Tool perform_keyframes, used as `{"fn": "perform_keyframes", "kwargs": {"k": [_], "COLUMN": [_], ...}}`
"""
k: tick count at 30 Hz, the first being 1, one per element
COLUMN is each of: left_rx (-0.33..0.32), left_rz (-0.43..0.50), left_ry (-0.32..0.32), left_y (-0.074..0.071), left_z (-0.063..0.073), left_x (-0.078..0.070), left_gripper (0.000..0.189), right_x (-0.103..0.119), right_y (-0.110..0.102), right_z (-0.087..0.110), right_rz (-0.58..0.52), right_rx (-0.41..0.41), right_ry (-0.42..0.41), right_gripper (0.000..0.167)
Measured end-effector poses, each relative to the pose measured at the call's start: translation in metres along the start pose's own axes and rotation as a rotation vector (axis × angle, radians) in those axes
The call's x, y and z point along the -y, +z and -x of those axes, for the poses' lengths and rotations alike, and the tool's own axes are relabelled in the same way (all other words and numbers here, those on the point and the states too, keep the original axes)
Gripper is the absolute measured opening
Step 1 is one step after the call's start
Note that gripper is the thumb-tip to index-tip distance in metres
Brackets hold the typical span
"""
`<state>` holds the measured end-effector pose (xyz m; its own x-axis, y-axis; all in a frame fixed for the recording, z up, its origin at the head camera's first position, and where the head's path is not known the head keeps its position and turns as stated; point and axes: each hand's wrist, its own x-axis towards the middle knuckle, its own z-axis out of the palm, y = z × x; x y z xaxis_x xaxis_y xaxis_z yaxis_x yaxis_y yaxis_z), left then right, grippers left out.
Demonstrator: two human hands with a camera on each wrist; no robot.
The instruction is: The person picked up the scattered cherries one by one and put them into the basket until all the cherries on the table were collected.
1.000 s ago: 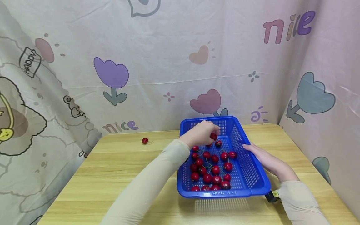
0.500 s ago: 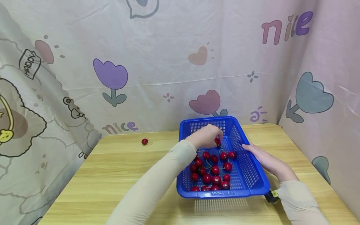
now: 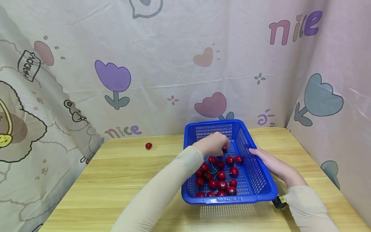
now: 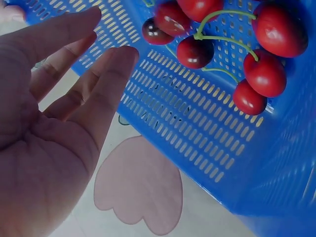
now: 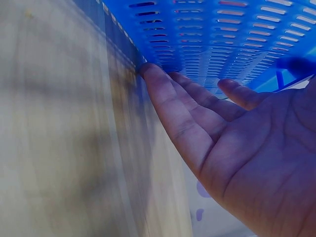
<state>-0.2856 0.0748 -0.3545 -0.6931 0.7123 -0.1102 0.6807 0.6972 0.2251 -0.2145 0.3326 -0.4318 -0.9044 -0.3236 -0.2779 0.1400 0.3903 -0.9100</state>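
My left hand [image 3: 214, 144] is down inside the far part of a blue plastic basket [image 3: 229, 199]. In the left wrist view its fingers [image 4: 106, 89] are extended and apart, with nothing between them. Several red cherries [image 3: 221, 175] with green stems lie on the basket's floor. One dark cherry [image 3: 224, 148] shows just beyond the left fingertips in the head view. Outside the basket's right wall, my right hand [image 3: 278, 166] rests against it. The right wrist view shows the right fingers [image 5: 180, 118] straight, their tips by the slotted wall near the wooden surface.
A single cherry [image 3: 148, 146] with its stem lies toward the back left of the wooden table [image 3: 116, 180]. Below the basket's right front corner is a small black object [image 3: 279, 202] at the right cuff. A patterned curtain [image 3: 162, 64] hangs behind and along both sides.
My left hand has lowered into the basket; the cherries it held above the floor a second ago are no longer seen in its fingers. My right hand stays against the wall.
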Motion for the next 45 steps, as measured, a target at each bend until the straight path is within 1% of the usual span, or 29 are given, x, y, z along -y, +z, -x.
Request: {"fn": "perform_keyframes", "kwargs": {"k": [9,15,19,24,29,33,39,45], "left_rx": [-0.009,-0.034,-0.061,-0.101,-0.149,-0.173,-0.204,-0.242], "left_rz": [0.027,0.018,0.047,0.050,0.038,0.042,0.061,0.089], "left_ry": [0.022,0.010,-0.006,-0.010,0.004,0.015,-0.010,-0.067], "left_y": [-0.008,-0.017,-0.025,-0.034,-0.041,-0.047,-0.054,-0.058], "left_z": [0.003,0.006,0.010,0.018,0.025,0.030,0.040,0.051], "left_x": [0.003,0.005,0.011,0.021,0.033,0.044,0.062,0.081], "left_gripper": [0.022,0.023,0.022,0.021,0.021,0.021,0.023,0.021], "right_x": [0.000,0.001,0.001,0.001,0.000,-0.001,-0.001,-0.002], "right_y": [0.000,0.001,0.001,0.001,0.000,0.000,0.000,0.000], "right_z": [0.001,0.001,0.000,0.000,0.000,0.000,0.000,0.001], "right_rz": [0.041,0.026,0.023,0.041,0.038,0.040,0.037,0.039], "right_rx": [-0.010,-0.008,-0.007,-0.010,-0.013,-0.019,-0.021,-0.025], "right_ry": [0.001,0.003,0.007,0.007,0.015,0.020,0.022,0.023], "right_gripper": [0.084,0.084,0.084,0.084,0.085,0.086,0.086,0.087]}}
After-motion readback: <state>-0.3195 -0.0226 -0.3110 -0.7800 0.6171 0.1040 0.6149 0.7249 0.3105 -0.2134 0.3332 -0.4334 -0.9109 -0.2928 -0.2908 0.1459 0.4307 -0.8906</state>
